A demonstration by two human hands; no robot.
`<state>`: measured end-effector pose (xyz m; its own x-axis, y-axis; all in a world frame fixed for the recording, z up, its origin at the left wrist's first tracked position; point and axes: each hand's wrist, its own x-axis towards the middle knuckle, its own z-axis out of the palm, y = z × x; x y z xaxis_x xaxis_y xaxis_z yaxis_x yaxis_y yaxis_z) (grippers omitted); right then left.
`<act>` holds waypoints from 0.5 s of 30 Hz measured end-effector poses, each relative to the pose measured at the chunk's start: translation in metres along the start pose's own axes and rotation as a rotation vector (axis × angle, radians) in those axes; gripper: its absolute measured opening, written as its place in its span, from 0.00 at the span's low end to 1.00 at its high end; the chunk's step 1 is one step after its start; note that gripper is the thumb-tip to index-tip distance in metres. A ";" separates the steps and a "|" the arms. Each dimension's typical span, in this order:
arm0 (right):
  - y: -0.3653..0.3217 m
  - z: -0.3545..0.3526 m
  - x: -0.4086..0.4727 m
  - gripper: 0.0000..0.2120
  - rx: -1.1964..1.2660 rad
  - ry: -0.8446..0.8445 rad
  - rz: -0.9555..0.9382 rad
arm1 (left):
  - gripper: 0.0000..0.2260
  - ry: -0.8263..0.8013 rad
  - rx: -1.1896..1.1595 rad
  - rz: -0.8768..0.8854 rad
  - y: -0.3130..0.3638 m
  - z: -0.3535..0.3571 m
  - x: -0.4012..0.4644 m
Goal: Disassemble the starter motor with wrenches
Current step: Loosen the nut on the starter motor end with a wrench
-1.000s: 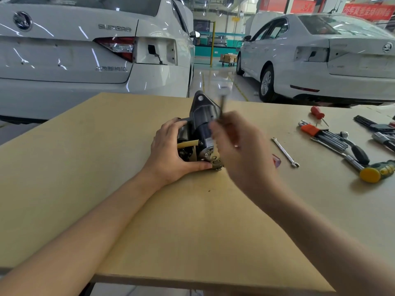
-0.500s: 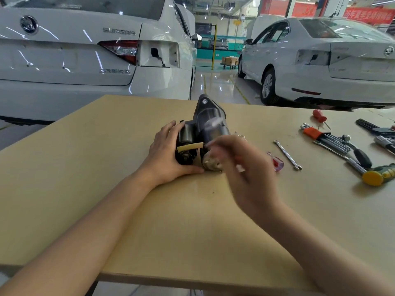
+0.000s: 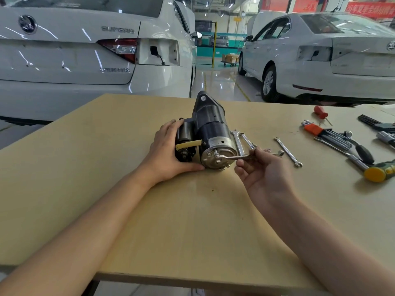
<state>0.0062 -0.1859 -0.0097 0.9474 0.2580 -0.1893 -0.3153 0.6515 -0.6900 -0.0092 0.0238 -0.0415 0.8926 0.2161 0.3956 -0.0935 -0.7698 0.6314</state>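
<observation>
We are working a slim steel wrench [image 3: 245, 156] on the black starter motor [image 3: 210, 133] lying mid-way along the tan wooden table [image 3: 192, 221].

Our left hand [image 3: 168, 154] is wrapping the motor's smaller black cylinder, thumb pressing beside the shiny round metal end cap [image 3: 218, 155]. Our right hand [image 3: 263, 174] is pinching the wrench handle, its head sitting on a cap bolt. Loose spanners [image 3: 287, 151] are lying just beyond. The white car [image 3: 74, 60] behind is reading "SUPERB".
</observation>
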 end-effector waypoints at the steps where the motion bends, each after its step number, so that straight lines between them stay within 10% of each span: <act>1: 0.000 0.000 0.000 0.14 0.002 -0.002 0.004 | 0.58 -0.001 0.000 -0.002 0.000 0.000 0.000; 10: 0.000 0.000 0.002 0.12 0.042 -0.025 -0.020 | 0.59 0.000 0.012 0.004 0.000 0.000 0.000; 15: 0.001 0.007 -0.004 0.08 -0.368 -0.159 -0.406 | 0.58 -0.002 0.009 0.001 0.001 0.002 0.001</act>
<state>0.0020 -0.1811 -0.0046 0.9598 0.1614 0.2297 0.1392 0.4369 -0.8887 -0.0078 0.0225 -0.0422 0.8935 0.2138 0.3949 -0.0906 -0.7755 0.6248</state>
